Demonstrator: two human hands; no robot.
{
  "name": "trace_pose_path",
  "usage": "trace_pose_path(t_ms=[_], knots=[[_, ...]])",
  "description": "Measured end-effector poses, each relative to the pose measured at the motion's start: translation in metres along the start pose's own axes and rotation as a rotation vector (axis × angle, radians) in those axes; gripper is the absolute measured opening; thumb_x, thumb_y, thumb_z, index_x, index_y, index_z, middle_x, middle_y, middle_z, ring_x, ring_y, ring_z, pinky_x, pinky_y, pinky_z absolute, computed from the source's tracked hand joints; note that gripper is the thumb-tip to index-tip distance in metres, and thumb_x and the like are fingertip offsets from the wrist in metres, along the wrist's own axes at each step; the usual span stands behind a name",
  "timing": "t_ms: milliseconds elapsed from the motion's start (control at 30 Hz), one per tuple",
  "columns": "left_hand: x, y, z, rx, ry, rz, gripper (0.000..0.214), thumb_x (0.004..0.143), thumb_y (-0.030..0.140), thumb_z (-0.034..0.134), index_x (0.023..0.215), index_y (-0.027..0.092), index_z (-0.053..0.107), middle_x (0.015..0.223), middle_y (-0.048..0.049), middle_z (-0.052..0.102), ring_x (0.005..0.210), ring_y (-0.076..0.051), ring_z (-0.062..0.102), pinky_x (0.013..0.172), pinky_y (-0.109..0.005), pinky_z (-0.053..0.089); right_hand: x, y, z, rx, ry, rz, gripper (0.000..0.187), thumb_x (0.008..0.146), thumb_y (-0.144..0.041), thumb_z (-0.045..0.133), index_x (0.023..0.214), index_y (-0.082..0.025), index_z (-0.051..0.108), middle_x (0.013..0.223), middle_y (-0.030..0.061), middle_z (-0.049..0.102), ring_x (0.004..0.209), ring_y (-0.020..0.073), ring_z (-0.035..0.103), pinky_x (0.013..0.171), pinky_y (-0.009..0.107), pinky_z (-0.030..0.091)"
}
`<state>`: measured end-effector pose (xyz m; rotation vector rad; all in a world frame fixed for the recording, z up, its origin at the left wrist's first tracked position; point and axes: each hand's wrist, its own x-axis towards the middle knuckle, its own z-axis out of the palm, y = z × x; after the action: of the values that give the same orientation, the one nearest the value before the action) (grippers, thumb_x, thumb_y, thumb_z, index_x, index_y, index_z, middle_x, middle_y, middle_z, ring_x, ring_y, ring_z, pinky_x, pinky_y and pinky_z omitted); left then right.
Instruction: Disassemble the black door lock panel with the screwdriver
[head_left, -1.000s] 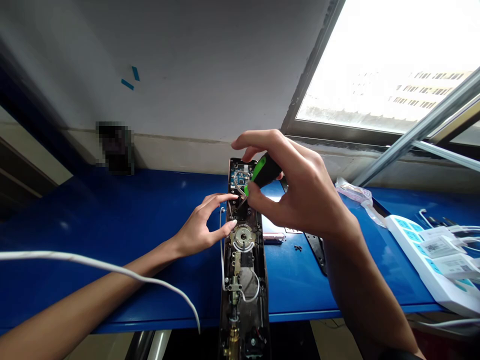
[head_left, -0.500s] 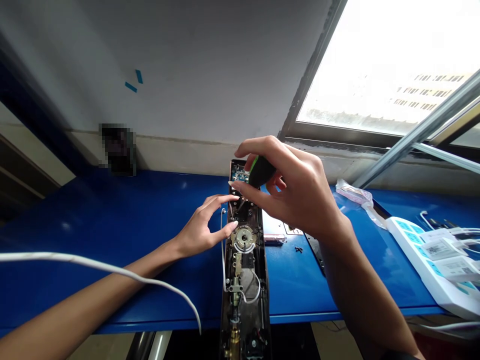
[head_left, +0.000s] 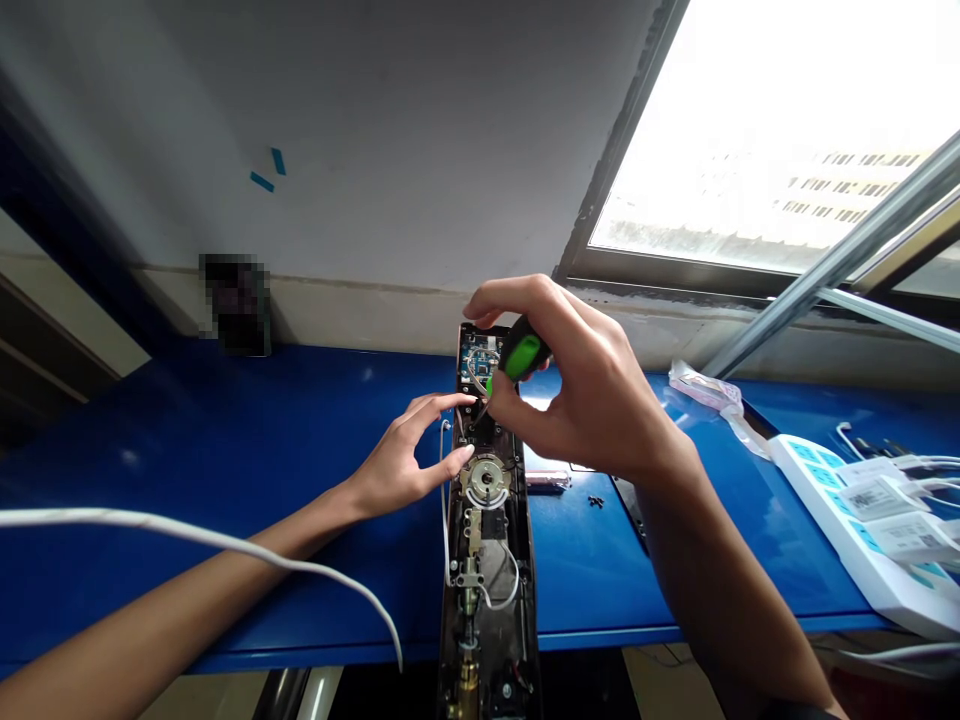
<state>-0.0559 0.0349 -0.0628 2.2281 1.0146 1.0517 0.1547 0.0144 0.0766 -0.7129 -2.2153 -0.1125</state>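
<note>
The door lock (head_left: 487,530) is open with its board (head_left: 480,360) bare, screws (head_left: 596,501) lie loose on the table (head_left: 187,420), the right hand (head_left: 577,390) grips a screwdriver (head_left: 523,353) at the lock, and the left hand (head_left: 401,465) is open just beside it.

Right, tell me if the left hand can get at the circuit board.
Probably yes, but cramped: the left hand sits just below the circuit board, beside the lock body, while the right hand and its green-handled screwdriver hang over the board and crowd the way.
</note>
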Motion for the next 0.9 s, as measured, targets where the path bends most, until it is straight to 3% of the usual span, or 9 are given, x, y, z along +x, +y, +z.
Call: trace_pose_path(t_ms=[100, 200, 367, 533, 700, 900], knots=[[0.0003, 0.0004, -0.0005, -0.003, -0.01, -0.007, 0.05, 0.095, 0.037, 0.067, 0.142, 0.032, 0.052, 0.138, -0.0054, 0.062, 0.119, -0.027, 0.063, 0.101, -0.043, 0.053, 0.0, -0.0002, 0.0004, -0.009, -0.002, -0.001, 0.041, 0.086, -0.011, 0.059, 0.126, -0.021, 0.058, 0.114, 0.0036, 0.067, 0.09, 0.0149, 0.063, 0.078, 0.031, 0.053], [0.0001, -0.0001, -0.0006, 0.006, -0.005, -0.004, 0.05, 0.095, 0.037, 0.068, 0.142, 0.032, 0.052, 0.137, -0.0053, 0.062, 0.12, -0.027, 0.062, 0.104, -0.045, 0.052, 0.0002, 0.001, 0.0015, -0.026, 0.037, -0.012, 0.028, 0.091, -0.016, 0.06, 0.119, -0.021, 0.061, 0.104, 0.0026, 0.068, 0.086, 0.0146, 0.063, 0.074, 0.03, 0.052], [-0.0003, 0.0004, -0.0009, -0.011, -0.009, -0.011, 0.049, 0.094, 0.037, 0.068, 0.141, 0.031, 0.053, 0.139, -0.0065, 0.061, 0.122, -0.028, 0.061, 0.101, -0.042, 0.054, -0.0002, 0.0006, 0.0012, -0.003, 0.022, 0.002, 0.042, 0.084, -0.006, 0.054, 0.123, -0.021, 0.06, 0.111, 0.0034, 0.067, 0.08, 0.0126, 0.059, 0.069, 0.029, 0.049], [-0.0004, 0.0008, -0.001, 0.005, -0.008, -0.017, 0.05, 0.094, 0.037, 0.068, 0.141, 0.031, 0.052, 0.138, -0.0065, 0.062, 0.12, -0.028, 0.062, 0.101, -0.043, 0.053, 0.0002, 0.0003, 0.0006, -0.03, 0.038, 0.0, 0.028, 0.091, -0.015, 0.059, 0.118, -0.02, 0.061, 0.103, 0.0025, 0.068, 0.08, 0.0129, 0.059, 0.068, 0.029, 0.048], [0.0, 0.0016, -0.0012, -0.004, -0.018, -0.018, 0.049, 0.095, 0.036, 0.067, 0.141, 0.031, 0.052, 0.138, -0.0056, 0.062, 0.118, -0.027, 0.062, 0.101, -0.043, 0.053, -0.0004, -0.0009, 0.0006, -0.006, 0.004, 0.001, 0.043, 0.085, -0.007, 0.054, 0.125, -0.022, 0.057, 0.11, 0.0025, 0.067, 0.08, 0.0117, 0.058, 0.07, 0.029, 0.049], [0.0002, 0.0006, -0.0011, 0.012, -0.011, -0.012, 0.05, 0.095, 0.038, 0.068, 0.142, 0.031, 0.052, 0.137, -0.0056, 0.062, 0.119, -0.027, 0.062, 0.103, -0.044, 0.052, -0.0008, 0.0005, 0.0014, -0.018, 0.041, -0.014, 0.025, 0.092, -0.013, 0.059, 0.116, -0.021, 0.06, 0.098, -0.0004, 0.067, 0.075, 0.0097, 0.057, 0.07, 0.026, 0.049]])
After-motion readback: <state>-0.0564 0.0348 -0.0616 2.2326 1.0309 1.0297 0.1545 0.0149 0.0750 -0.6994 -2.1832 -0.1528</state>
